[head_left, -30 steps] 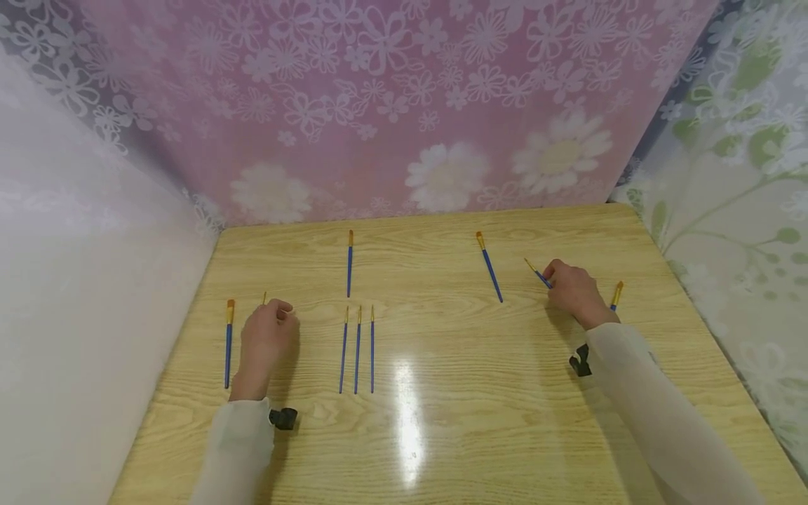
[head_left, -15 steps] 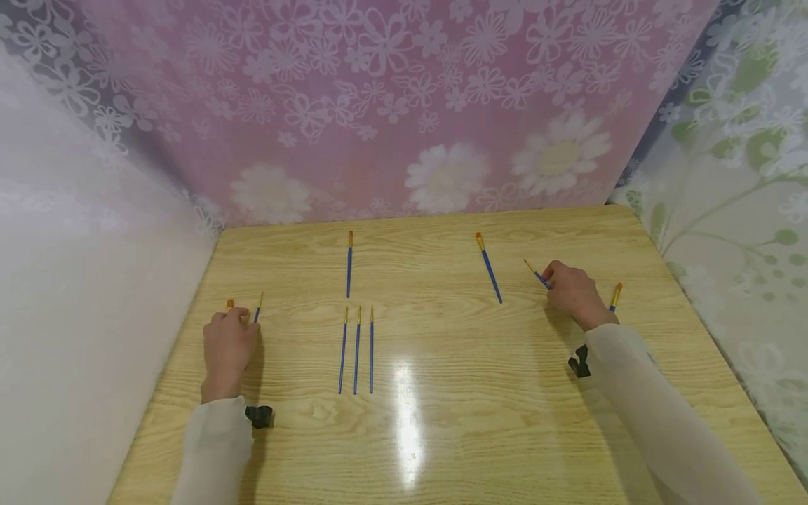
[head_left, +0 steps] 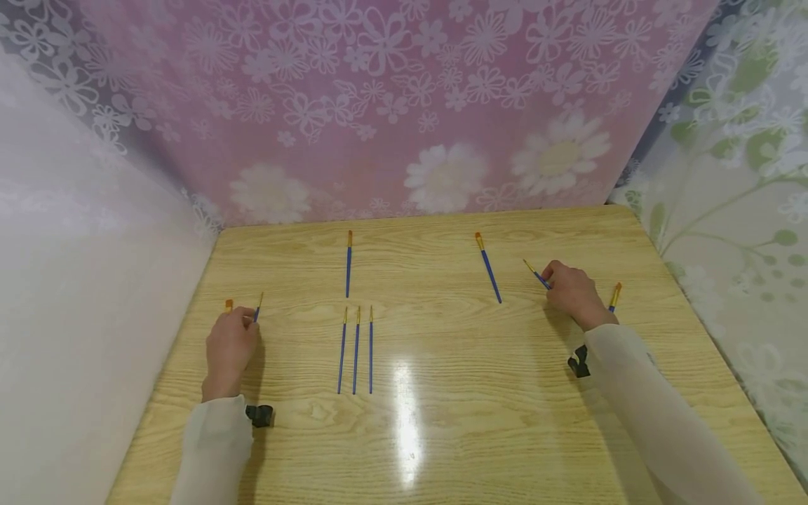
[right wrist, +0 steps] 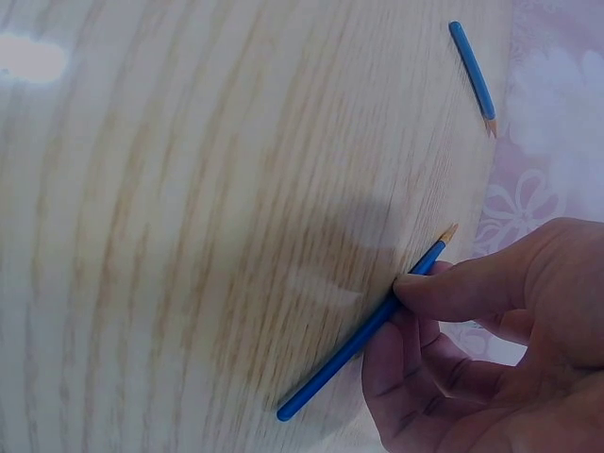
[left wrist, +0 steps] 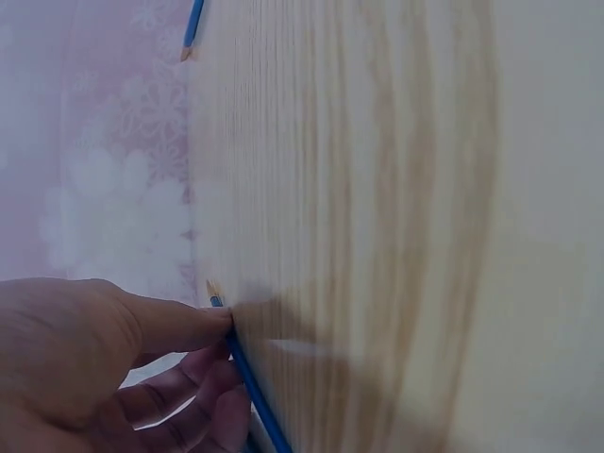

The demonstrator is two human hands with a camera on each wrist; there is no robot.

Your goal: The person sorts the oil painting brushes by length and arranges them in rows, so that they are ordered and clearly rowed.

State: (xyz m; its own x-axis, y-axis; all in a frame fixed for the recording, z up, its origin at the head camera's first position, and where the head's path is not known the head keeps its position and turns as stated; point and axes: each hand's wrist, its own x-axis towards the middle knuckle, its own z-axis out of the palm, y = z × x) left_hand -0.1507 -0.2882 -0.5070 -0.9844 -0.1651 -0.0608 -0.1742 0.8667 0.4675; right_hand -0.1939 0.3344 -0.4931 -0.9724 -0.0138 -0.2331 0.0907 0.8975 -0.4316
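Observation:
On the left, my left hand has its thumb and curled fingers at a thin paintbrush with a blue handle and gold ferrule. The thumb tip lies on this brush just below its bristles, and the hand hides much of its handle in the head view. A wider brush is mostly hidden beneath the same hand; only its orange bristles show. My right hand pinches another thin paintbrush between thumb and fingers, its bristles pointing to the far left. Another wide brush lies partly hidden behind the right wrist.
Three thin brushes lie side by side left of centre on the wooden table. Farther back lie one brush and another, wider one. Floral cloths hang along the back and sides.
My left hand has shifted left over the wide brush, uncovering more of the thin brush beside it, whose tip has moved slightly left. The right hand has stayed in place with its brush.

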